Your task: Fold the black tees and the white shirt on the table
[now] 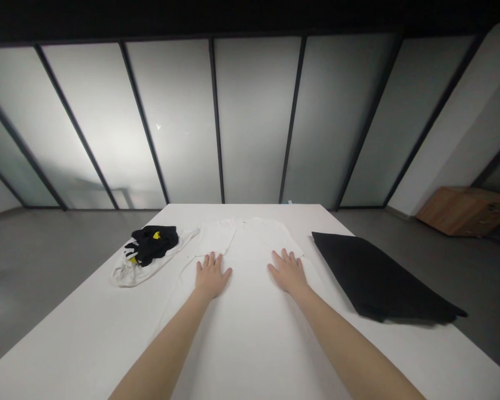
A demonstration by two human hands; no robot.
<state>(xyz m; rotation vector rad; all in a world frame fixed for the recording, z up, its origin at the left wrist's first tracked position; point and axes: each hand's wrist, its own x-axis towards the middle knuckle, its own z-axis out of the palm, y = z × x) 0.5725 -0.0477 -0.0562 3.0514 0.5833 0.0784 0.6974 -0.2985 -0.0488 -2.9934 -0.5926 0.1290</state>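
A white T-shirt lies spread out on the white table, its neckline at the far end and its short sleeves to either side. My left hand rests flat on its left part, just below the left sleeve, fingers spread. On the right part, near the right sleeve's hem, my right hand lies with its fingers apart. Neither hand grips the cloth. The shirt's lower end is hard to tell from the white table, and my forearms cover some of its sides.
Left of the shirt, a black garment with yellow and white patches lies bunched on a crumpled white cloth. A flat black sheet or board reaches the right edge of the white table. A wooden cabinet stands on the floor beyond.
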